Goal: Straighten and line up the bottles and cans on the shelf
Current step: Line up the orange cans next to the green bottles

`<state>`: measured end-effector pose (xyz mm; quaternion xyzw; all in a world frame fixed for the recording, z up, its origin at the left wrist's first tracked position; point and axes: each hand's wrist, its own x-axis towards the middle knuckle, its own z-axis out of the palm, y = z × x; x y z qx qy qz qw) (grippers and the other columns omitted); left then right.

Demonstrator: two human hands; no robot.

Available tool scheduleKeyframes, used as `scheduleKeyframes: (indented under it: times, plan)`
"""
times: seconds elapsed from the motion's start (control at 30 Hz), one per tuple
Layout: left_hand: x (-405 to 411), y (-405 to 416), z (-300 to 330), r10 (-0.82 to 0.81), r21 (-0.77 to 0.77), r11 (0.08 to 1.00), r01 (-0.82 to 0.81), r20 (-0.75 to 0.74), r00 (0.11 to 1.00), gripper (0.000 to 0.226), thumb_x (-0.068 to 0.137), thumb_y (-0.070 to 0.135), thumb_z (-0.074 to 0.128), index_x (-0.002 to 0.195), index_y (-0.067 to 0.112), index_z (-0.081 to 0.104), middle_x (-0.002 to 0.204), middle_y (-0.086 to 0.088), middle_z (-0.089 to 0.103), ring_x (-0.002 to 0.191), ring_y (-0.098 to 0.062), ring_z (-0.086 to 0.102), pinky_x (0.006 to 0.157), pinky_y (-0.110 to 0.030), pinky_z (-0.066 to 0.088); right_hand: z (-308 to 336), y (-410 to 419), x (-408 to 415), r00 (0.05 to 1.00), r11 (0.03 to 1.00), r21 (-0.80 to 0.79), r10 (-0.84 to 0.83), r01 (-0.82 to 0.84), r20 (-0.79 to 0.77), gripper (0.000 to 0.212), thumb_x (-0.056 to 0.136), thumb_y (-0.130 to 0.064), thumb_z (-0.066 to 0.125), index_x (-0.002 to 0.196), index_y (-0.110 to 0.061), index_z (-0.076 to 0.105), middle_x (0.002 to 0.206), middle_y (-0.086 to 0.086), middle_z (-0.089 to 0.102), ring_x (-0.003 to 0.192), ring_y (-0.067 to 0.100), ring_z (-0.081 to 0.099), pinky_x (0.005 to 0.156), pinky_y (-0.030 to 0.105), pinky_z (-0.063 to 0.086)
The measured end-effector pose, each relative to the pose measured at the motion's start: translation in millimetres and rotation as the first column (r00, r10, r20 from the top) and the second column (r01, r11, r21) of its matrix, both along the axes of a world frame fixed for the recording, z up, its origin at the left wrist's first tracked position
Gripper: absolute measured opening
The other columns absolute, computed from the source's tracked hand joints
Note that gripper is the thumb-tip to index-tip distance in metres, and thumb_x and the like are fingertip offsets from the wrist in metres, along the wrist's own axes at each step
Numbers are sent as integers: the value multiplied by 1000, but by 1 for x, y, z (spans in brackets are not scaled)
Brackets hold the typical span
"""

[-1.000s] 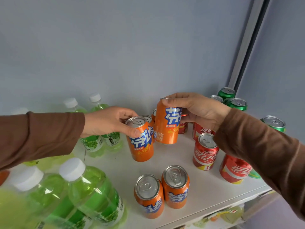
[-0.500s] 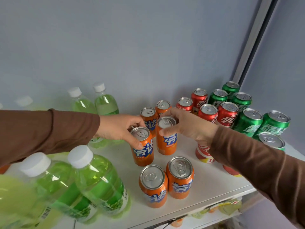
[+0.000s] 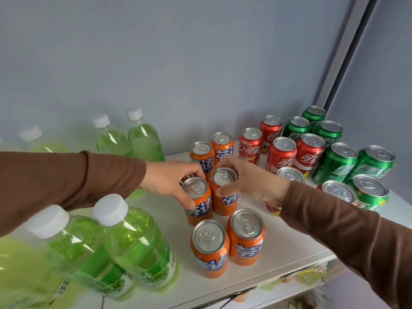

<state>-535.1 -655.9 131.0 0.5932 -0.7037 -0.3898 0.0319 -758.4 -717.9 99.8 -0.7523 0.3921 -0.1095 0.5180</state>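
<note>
White shelf (image 3: 283, 246): curled fingers (image 3: 189, 202) grip two upright orange cans (image 3: 198, 200).

Both orange cans (image 3: 219, 190) now stand on shelf.

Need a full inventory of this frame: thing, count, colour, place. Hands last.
orange cans: six, orange with blue lettering, upright in two columns mid-shelf; the middle pair is held.
red cans: at least six, red, right of the orange ones; the front ones are partly hidden by the right arm.
green cans: seven visible, green, far right of the shelf.
green bottles: at least six, clear with green drink and white caps, on the left; the near ones are blurred.
shelf: one, white, under everything.
wall: grey-blue, behind the shelf.
left hand: brown sleeve, grips the middle-left orange can.
right hand: brown sleeve, grips the middle-right orange can.
</note>
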Motion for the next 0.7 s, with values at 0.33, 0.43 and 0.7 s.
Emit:
scheduleKeyframes:
  times: [0.33, 0.43, 0.7]
  plan:
    - [4, -33, 58, 131, -239, 966, -100, 119, 984, 66, 82, 29, 79, 137, 18, 46, 134, 5, 54, 127, -12, 52, 100, -19, 42, 66, -50, -2, 999, 942, -332, -43, 37, -9, 50, 90, -29, 72, 136, -25, 53, 132, -7, 58, 124, 11, 54, 105, 29, 44]
    - [5, -48, 39, 147, -297, 952, -76, 224, 963, 82, 81, 38, 79, 148, 17, 36, 151, -2, 44, 135, -17, 45, 113, -34, 37, 53, -72, 13, 992, 925, -379, -36, -12, -119, 60, 91, -27, 70, 145, -24, 44, 146, 2, 49, 134, 19, 48, 104, 31, 41]
    - [2, -73, 0, 177, -277, 955, -110, 229, 957, 72, 80, 43, 79, 138, 16, 45, 132, -3, 59, 113, -20, 59, 95, -35, 49, 26, -93, 46, 972, 948, -302, 26, -98, -235, 79, 90, -18, 71, 155, -20, 27, 158, 8, 36, 135, 29, 48, 107, 41, 47]
